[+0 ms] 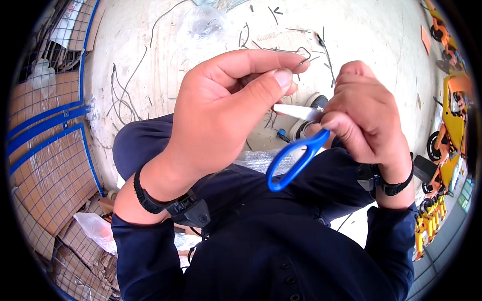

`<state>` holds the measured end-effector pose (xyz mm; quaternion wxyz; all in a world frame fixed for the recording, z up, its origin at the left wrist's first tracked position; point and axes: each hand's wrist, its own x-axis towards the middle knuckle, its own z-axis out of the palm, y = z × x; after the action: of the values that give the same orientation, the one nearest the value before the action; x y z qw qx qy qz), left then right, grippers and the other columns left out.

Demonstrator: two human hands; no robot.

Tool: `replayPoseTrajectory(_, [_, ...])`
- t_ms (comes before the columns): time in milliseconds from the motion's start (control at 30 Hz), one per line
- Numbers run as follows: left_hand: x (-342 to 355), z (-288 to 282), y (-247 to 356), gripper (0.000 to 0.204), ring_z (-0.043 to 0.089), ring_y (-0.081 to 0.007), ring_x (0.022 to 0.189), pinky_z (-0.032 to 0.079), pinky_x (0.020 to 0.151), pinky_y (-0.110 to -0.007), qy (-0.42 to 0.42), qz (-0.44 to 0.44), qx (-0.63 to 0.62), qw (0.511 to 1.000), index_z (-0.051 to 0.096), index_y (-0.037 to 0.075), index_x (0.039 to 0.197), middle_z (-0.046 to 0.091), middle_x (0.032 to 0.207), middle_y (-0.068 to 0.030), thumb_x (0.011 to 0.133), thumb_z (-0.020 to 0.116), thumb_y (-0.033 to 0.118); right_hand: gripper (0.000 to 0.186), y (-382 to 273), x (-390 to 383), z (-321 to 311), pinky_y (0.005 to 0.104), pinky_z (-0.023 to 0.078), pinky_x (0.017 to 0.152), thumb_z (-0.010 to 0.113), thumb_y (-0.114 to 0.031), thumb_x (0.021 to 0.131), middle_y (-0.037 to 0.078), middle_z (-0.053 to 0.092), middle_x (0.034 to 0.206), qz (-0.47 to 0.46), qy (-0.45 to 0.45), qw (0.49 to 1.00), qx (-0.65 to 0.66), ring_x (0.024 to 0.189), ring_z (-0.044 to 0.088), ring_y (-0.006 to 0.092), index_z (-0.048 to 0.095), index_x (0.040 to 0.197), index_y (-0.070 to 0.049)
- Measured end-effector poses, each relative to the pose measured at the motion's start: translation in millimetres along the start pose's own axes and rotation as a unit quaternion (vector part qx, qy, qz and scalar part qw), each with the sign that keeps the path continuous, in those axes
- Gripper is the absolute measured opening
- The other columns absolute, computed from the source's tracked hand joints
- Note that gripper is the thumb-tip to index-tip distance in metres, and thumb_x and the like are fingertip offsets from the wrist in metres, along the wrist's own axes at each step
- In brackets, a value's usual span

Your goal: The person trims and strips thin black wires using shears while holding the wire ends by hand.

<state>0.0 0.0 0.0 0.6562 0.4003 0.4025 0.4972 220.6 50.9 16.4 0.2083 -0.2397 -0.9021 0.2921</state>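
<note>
My right hand (365,113) grips a pair of scissors (296,150) with blue loop handles; one loop hangs free below my fingers. The metal blades point left toward my left hand (228,108). My left thumb and forefinger are pinched together just above the blade tips, on something thin that I cannot make out. Both hands are raised over my lap in dark blue clothing. A black band sits on each wrist.
Thin wire offcuts (123,98) lie scattered on the pale concrete floor (371,35). Blue-framed wire mesh panels with cardboard (47,165) stand at the left. Orange and yellow toy motorcycles (452,125) line the right edge. A clear plastic bag (95,228) lies lower left.
</note>
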Motion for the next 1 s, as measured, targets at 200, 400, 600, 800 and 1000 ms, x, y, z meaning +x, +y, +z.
replayPoseTrajectory(200, [2,-4,-1,0.026,0.060,-0.0112,0.074,0.051,0.071,-0.024,0.028,0.013,0.019,0.999,0.061,-0.005,0.115,0.067,0.110,-0.0154,0.093,0.055,0.007,0.025,48,-13,10,0.0338,0.041,0.059,0.070,-0.022,0.084,0.008,0.052,0.056,0.102,-0.092,0.981,0.139,0.053,0.049,0.0247,0.061,0.071,-0.002])
replayPoseTrajectory(400, [3,-9,1,0.024,0.058,-0.0092,0.070,0.050,0.068,-0.023,0.053,-0.014,0.049,0.997,0.062,-0.004,0.113,0.067,0.109,-0.0139,0.092,0.055,0.005,0.024,152,-56,95,0.0406,0.048,0.072,0.073,-0.021,0.077,0.017,0.065,0.079,0.360,-0.333,0.871,0.007,0.081,0.063,0.0340,0.064,0.087,-0.002])
replayPoseTrajectory(600, [13,-18,-4,0.023,0.057,-0.0070,0.067,0.047,0.063,-0.020,0.056,-0.008,0.045,0.997,0.063,-0.004,0.112,0.068,0.103,-0.0124,0.092,0.055,0.004,0.023,235,-108,226,0.0453,0.042,0.092,0.060,-0.014,0.081,0.009,0.068,0.104,0.340,-0.489,0.769,-0.232,0.102,0.064,0.0257,0.067,0.104,-0.013])
replayPoseTrajectory(800, [16,-20,-2,0.023,0.056,-0.0063,0.067,0.046,0.062,-0.020,0.066,-0.046,0.053,0.995,0.063,-0.004,0.112,0.068,0.098,-0.0098,0.092,0.056,0.004,0.026,243,-116,264,0.0471,0.040,0.095,0.056,-0.012,0.083,0.010,0.064,0.113,0.396,-0.395,0.797,-0.230,0.109,0.059,0.0267,0.065,0.107,-0.011])
replayPoseTrajectory(1000, [21,-11,-2,0.020,0.053,-0.0059,0.066,0.042,0.059,-0.020,0.033,0.051,0.143,0.988,0.066,-0.002,0.107,0.065,0.086,-0.0051,0.089,0.057,0.001,0.029,261,-65,210,0.0388,0.050,0.078,0.065,-0.020,0.083,0.015,0.064,0.105,0.279,0.038,0.959,-0.026,0.090,0.062,0.0277,0.062,0.106,-0.004])
